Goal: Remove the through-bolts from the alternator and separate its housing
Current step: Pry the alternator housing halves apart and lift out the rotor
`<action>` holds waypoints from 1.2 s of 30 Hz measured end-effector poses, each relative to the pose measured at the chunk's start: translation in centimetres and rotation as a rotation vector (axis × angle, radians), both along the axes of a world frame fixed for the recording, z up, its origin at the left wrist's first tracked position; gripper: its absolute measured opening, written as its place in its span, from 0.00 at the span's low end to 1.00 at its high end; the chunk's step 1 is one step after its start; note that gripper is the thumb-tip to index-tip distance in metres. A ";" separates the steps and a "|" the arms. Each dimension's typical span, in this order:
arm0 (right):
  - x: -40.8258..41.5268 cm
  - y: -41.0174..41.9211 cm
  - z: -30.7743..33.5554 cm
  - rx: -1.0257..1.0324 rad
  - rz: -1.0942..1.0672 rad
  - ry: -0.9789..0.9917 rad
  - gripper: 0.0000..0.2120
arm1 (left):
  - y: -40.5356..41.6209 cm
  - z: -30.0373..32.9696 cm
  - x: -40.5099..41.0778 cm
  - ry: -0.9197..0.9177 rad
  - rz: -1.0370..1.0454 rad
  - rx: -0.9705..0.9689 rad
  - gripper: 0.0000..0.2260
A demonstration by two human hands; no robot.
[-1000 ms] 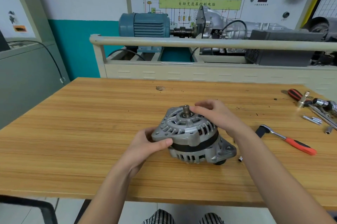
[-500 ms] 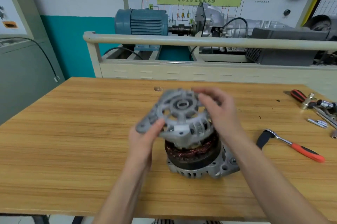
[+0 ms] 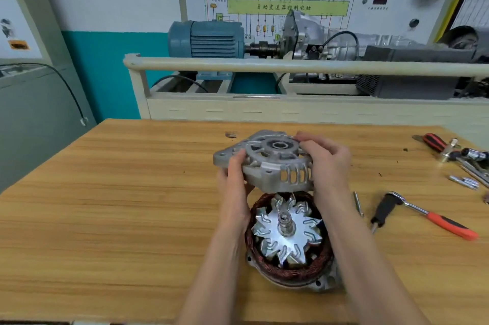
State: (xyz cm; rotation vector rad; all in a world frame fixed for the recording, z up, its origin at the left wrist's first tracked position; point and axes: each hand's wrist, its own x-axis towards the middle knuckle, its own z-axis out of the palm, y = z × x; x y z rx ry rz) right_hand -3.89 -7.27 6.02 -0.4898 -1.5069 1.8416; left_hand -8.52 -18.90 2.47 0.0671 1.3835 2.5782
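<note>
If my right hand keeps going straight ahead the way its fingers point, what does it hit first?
The right hand grips the front housing, fingers aimed left over its top. Going on, it would probably meet the bearing hub first, then the left hand; depth is uncertain.

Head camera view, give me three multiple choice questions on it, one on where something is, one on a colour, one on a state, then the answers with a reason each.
1. Where is the ratchet?
A. on the table, right of the alternator body
B. on the floor
C. in the left hand

2. What colour is the ratchet's handle?
A. blue
B. orange-red
C. green

3. What state is the front cover in?
A. bolted onto the body
B. lying flat on the table
C. lifted off, held in both hands

Answers:
1 A, it lies on the wood to the right of the body.
2 B, the grip is orange-red.
3 C, the left hand and right hand grip the cover above the body, with the rotor and copper windings exposed.
</note>
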 end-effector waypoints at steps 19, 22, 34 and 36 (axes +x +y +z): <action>0.0 0.5 -0.2 0.004 0.251 -0.208 0.07 | -0.2 -0.4 -0.9 -0.251 0.142 0.187 0.09; 1.0 1.1 0.0 0.036 0.298 -0.194 0.05 | -1.0 -0.1 -1.1 -0.282 0.143 0.232 0.07; 6.2 0.6 0.8 0.750 0.552 -0.087 0.26 | -6.9 0.6 -0.3 -0.516 0.066 0.141 0.17; 4.2 -0.6 2.5 0.933 0.669 -0.126 0.26 | -7.3 1.1 0.2 -0.544 -0.013 0.156 0.20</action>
